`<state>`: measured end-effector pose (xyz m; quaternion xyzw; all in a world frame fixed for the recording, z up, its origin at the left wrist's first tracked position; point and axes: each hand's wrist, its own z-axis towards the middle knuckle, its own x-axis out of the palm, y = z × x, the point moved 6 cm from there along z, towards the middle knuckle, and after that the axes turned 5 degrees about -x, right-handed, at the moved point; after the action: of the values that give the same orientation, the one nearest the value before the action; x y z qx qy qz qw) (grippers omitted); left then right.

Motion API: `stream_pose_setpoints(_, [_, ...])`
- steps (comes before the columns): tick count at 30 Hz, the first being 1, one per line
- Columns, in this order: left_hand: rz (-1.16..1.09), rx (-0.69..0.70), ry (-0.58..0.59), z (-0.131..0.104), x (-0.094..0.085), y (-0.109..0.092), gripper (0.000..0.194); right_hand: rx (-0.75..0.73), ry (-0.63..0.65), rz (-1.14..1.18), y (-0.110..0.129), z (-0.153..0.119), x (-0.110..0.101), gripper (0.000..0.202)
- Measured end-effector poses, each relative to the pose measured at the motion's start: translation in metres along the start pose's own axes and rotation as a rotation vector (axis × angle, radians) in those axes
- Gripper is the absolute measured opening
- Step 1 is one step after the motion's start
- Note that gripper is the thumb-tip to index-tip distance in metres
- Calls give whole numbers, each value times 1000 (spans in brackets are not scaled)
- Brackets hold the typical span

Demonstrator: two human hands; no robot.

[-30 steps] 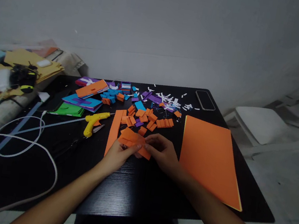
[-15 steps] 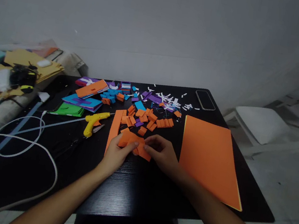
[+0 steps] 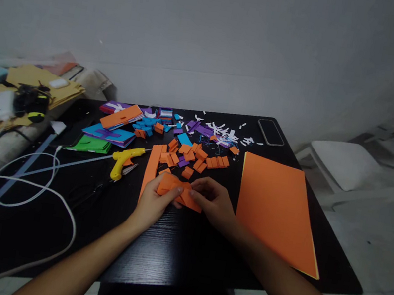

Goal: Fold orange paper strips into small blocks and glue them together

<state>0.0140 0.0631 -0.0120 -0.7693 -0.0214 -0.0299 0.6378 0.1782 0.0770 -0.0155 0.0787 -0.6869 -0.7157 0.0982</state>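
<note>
Between my hands is a piece of orange paper (image 3: pixel 188 200), creased and partly folded, held just above the table's near half. My left hand (image 3: pixel 151 206) grips its left side, thumb on top and fingers beneath. At its right edge my right hand (image 3: pixel 216 202) pinches the paper between thumb and forefinger. Just beyond lie several small folded orange paper pieces (image 3: pixel 201 154), with a few purple ones among them. An orange paper strip (image 3: pixel 151 167) lies beside my left hand. To the right rests a stack of large orange sheets (image 3: pixel 274 205) with a yellow edge showing.
Left of my hands lie a yellow glue gun (image 3: pixel 123 160) and dark scissors (image 3: pixel 89 195). Folded colored paper bundles (image 3: pixel 122 116), white scraps (image 3: pixel 229 135) and a phone (image 3: pixel 271 132) sit at the back. A white cable (image 3: pixel 68 209) loops over the left side. A white stool (image 3: pixel 343 164) stands right.
The orange paper has shifted slightly right and tilted flatter in my hands. Both hands keep their hold, nearly in place.
</note>
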Motion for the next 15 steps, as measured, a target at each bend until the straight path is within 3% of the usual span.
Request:
stream_pose_setpoints(8, [-102, -1, 8, 4, -5, -1, 32, -17, 17, -21, 2, 1, -3, 16])
stream_pose_setpoints(15, [9, 3, 23, 0, -4, -3, 38, -6, 42, -54, 5, 1, -3, 19])
